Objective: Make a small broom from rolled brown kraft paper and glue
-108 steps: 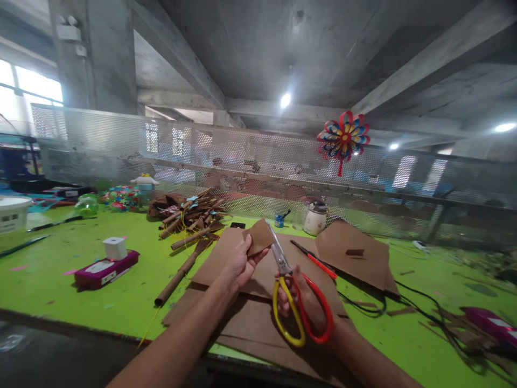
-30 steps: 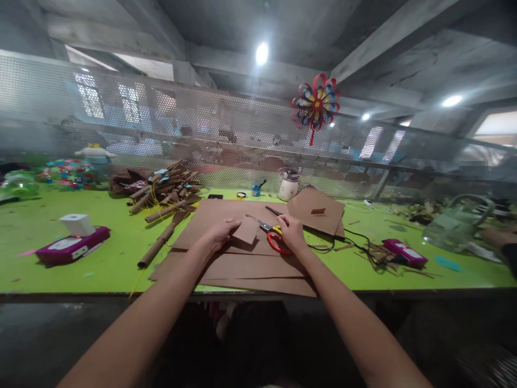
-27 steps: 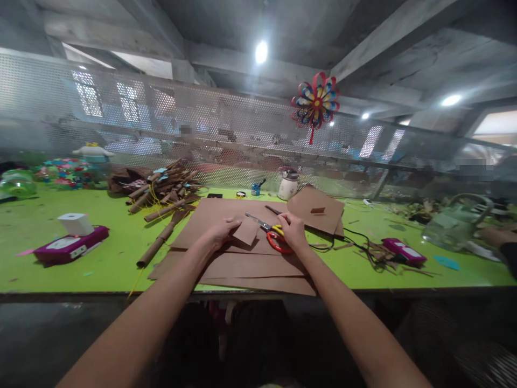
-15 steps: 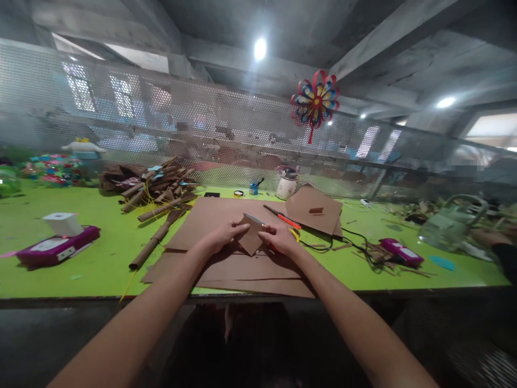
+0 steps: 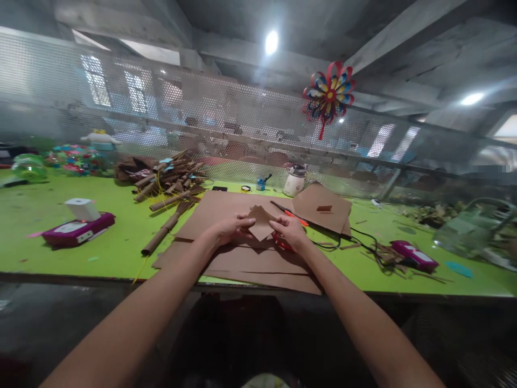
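Observation:
A small folded piece of brown kraft paper [image 5: 262, 225] is pinched between my two hands, just above the larger brown sheets [image 5: 230, 207]. My left hand [image 5: 232, 228] is closed on its left corner, thumb on top. My right hand [image 5: 291, 233] grips its right edge between thumb and fingers. Under the right hand shows a red handle [image 5: 281, 241], which looks like that of a pair of scissors; its blades are mostly hidden behind the paper. An orange-handled tool with a dark tip [image 5: 297, 216] rests beyond the right hand.
Rolled brown paper tubes [image 5: 163, 231] with yellow string pile up at the left. Purple-and-white boxes [image 5: 78, 229] lie on both sides. A cut brown sheet [image 5: 323, 207], black cable [image 5: 374, 250], paper scraps and a clear jug [image 5: 460, 229] are right. A mesh partition [image 5: 250, 134] stands behind.
The paper piece has been tilted up and now shows a raised, folded point. The silver blade seen along its top edge is now mostly hidden. The view has shifted slightly left.

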{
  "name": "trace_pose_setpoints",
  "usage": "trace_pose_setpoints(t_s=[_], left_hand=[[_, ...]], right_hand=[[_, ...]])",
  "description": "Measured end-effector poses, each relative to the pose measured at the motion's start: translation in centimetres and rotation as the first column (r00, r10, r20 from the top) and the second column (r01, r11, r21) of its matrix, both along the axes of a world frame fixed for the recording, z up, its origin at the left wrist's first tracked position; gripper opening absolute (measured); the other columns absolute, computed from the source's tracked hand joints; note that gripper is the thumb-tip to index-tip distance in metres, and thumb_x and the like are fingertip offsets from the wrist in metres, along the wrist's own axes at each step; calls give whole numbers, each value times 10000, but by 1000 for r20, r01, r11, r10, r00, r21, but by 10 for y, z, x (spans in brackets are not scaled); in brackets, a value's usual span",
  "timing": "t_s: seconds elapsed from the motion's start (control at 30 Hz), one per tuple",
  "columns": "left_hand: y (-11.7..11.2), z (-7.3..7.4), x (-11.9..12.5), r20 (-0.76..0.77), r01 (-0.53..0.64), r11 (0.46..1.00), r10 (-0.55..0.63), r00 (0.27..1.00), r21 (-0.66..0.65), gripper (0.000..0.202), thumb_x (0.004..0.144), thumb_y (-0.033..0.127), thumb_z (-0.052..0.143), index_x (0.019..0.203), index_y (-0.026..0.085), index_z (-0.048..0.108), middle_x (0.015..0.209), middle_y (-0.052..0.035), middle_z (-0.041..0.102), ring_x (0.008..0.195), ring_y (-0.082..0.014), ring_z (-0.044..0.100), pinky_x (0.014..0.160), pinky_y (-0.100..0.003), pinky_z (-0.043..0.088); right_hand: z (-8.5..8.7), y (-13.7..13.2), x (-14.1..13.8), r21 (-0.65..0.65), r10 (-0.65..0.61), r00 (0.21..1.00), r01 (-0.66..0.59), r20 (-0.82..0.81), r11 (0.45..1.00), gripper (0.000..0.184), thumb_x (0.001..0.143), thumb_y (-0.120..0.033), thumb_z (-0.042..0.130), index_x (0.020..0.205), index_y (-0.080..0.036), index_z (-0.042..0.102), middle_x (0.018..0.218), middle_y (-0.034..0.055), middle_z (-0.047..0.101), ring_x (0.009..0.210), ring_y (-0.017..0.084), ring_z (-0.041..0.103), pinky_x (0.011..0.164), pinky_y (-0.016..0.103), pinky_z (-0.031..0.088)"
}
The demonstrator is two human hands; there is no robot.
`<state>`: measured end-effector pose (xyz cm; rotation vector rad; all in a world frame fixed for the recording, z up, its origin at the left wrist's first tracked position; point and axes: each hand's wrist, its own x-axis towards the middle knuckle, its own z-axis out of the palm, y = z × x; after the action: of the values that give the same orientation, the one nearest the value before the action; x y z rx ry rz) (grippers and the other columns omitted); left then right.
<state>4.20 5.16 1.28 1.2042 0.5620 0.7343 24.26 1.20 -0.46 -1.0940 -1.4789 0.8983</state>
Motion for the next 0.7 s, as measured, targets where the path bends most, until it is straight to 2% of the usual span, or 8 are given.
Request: trace_pose_setpoints(t_s=[0.07,0.2,0.33,0.53,0.7], left_hand=[[-1,0,-1,-8,-15,1000,15,1000,-1,233,686,181,645,899,90,632,815,-126,662,626,-175,623,638,-329,527],[-5,0,-1,6,57,998,-57,998,-17,267,733,274,599,923,87,617,822,-153,666,701,-217,631,689,-396,515],[-4,-1,0,26,100,995,-100,995,2,283,750,282,576,957,92,608,850,-155,666,758,-231,625,695,-403,508],[1,-2,1,64,-19,1000,19,998,9,239,747,223,581,946,95,614,910,-137,658,788,-204,618,706,-352,512],[4,0,0,38,-88,996,88,995,-10,264,770,267,547,987,123,586,937,-129,648,789,-212,621,699,-385,514]], right_hand=[[-1,1,0,-13,15,1000,-15,-1,1000,269,659,-433,599,649,-172,531,465,-52,497,400,81,427,425,203,326],[-5,4,1,-38,50,999,-50,19,998,273,659,-437,597,655,-173,527,463,-59,487,394,75,412,427,200,322],[-5,4,1,-14,75,996,-75,48,997,269,669,-431,589,692,-166,552,521,-51,518,434,75,429,443,195,330],[-4,1,3,-6,33,982,-33,188,999,314,660,-465,584,637,-152,581,514,-39,535,436,73,431,437,191,342],[-6,4,4,2,-18,998,18,54,1000,325,648,-468,592,653,-143,588,470,-25,536,372,68,405,382,192,339]])
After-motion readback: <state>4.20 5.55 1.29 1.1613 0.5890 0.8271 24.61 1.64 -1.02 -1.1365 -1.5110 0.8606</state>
